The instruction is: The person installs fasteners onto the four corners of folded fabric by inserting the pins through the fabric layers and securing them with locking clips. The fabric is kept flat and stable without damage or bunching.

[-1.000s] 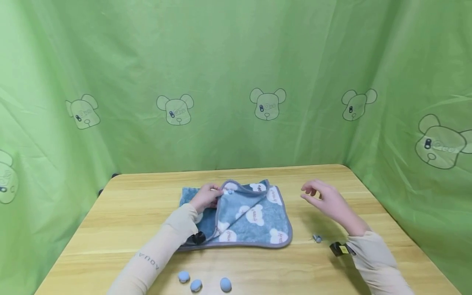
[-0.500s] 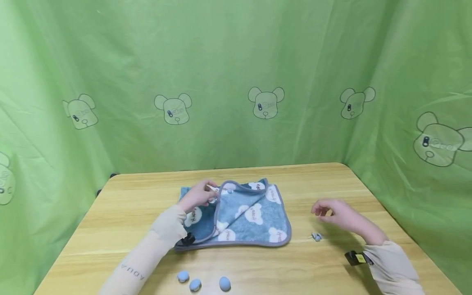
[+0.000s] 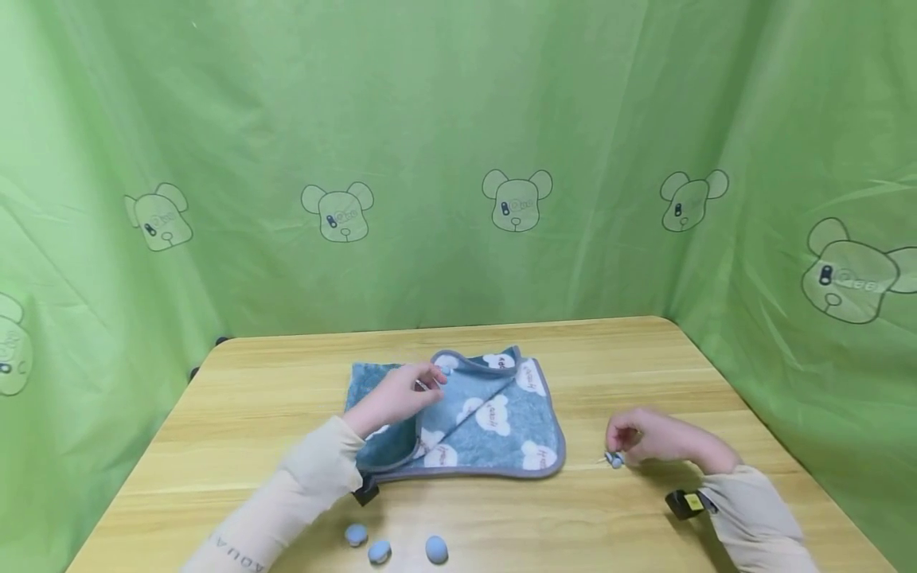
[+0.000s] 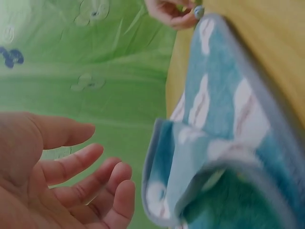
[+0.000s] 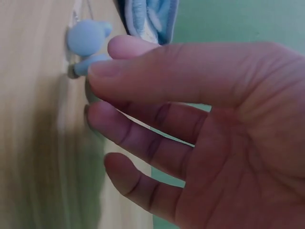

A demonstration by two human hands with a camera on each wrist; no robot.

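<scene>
A folded teal blanket [image 3: 494,434] with white bear faces and a grey border lies on the wooden table, its left part turned back. Over that fold hovers my left hand [image 3: 401,394], its fingers loosely bent with nothing between them in the left wrist view. A small light-blue round button [image 3: 446,371] sits near the blanket's upper corner. To the right, my right hand [image 3: 655,436] reaches down to a pair of small light-blue pieces [image 3: 614,460] on the table. In the right wrist view, the thumb tip overlaps one piece beside a round blue knob [image 5: 86,38]; contact is unclear.
Several mushroom-shaped light-blue pieces lie at the table's front: a left one [image 3: 356,535], a middle one [image 3: 380,551] and an egg-like one [image 3: 436,549]. Green curtains [image 3: 430,270] with bear outlines enclose the table [image 3: 236,414] at the back and sides.
My left hand has let go of the blanket's turned edge and shifted over the fold. The right hand has moved right and lowered to the small blue pieces.
</scene>
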